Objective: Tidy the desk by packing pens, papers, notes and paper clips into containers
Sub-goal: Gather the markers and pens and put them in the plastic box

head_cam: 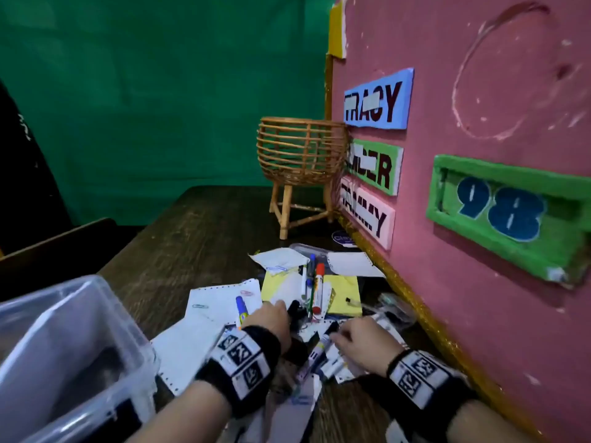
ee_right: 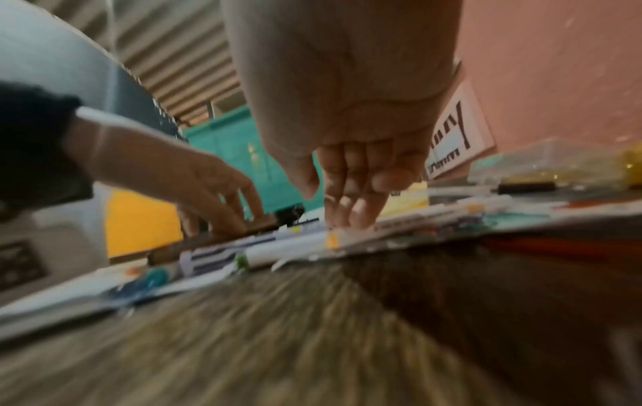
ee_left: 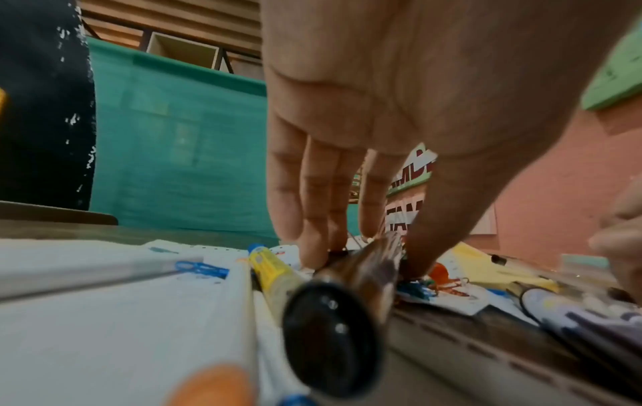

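Wooden desk [head_cam: 198, 225] surface carries a loose heap of papers [head_cam: 204, 318], yellow notes [head_cam: 343, 294], pens [head_cam: 315, 290] and paper clips [head_cam: 200, 306], all lying close against the pink board [head_cam: 479, 129] on our right. We have both hands down in the middle of this heap. Our left hand [head_cam: 271, 318] pinches a dark brown pen [ee_left: 361, 269] between thumb and fingers, the barrel pointing back toward the wrist, presumably to lift it clear of the sheets beneath. Our right hand [head_cam: 361, 337] reaches for a white marker [head_cam: 319, 346] just beside the left; its fingers [ee_right: 351, 208] are bent down onto the pile, but blur prevents us from telling whether they have closed on anything. We judge that pens are being sorted out first. A clear plastic bin [head_cam: 73, 346] stands at near left within easy reach, and a wicker basket [head_cam: 300, 151] stands at the far end of the desk.
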The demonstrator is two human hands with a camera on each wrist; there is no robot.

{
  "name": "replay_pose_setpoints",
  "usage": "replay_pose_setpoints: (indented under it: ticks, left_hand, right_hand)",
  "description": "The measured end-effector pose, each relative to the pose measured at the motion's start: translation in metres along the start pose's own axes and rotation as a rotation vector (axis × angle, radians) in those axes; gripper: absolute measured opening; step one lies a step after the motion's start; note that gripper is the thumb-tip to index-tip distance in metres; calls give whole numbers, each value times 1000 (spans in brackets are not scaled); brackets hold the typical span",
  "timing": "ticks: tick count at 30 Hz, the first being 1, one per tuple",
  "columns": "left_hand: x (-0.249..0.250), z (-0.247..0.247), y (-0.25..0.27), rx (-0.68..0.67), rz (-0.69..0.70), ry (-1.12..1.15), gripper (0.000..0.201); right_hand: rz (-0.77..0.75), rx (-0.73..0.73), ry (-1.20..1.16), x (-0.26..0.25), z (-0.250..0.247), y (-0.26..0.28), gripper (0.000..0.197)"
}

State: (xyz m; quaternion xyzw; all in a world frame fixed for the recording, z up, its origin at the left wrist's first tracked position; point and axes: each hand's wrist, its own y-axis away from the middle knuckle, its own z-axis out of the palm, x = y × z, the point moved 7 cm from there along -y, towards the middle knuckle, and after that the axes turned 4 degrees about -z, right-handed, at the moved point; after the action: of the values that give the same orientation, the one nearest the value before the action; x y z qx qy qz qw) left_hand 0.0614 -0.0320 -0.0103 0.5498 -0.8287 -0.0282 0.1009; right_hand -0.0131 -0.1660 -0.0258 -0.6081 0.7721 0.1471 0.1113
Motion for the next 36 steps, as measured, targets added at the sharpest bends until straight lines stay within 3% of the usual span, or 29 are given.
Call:
replay_pose_setpoints:
  ticks: [4,10,18,22,26,31,36]
  left_hand:
    - [8,-2,1,0,-18,-93,46]
    - [12,7,1,37,-14,-102,49]
    - [24,-11,6,225,106,76,38]
    - [32,-16,13,345,257,388,36]
    - [37,-24,25,459,377,673,7]
    - [53,-29,38,429,557,735,13]
    - [62,-30,46,376,677,673,9]
  right_hand:
    - [-95,52,175,-20,4,6,30]
    - [-122,-58,220,-25,17,8,45]
    - [-33,27,201,-22,5,13,15]
    - [28,265,-11,-16,-8,11,23]
    - [31,470,-199,-14,-25,14,41]
    - [-101,616,-383,-22,-36,19,34]
    - [-20,666,-423,-15,-40,23,35]
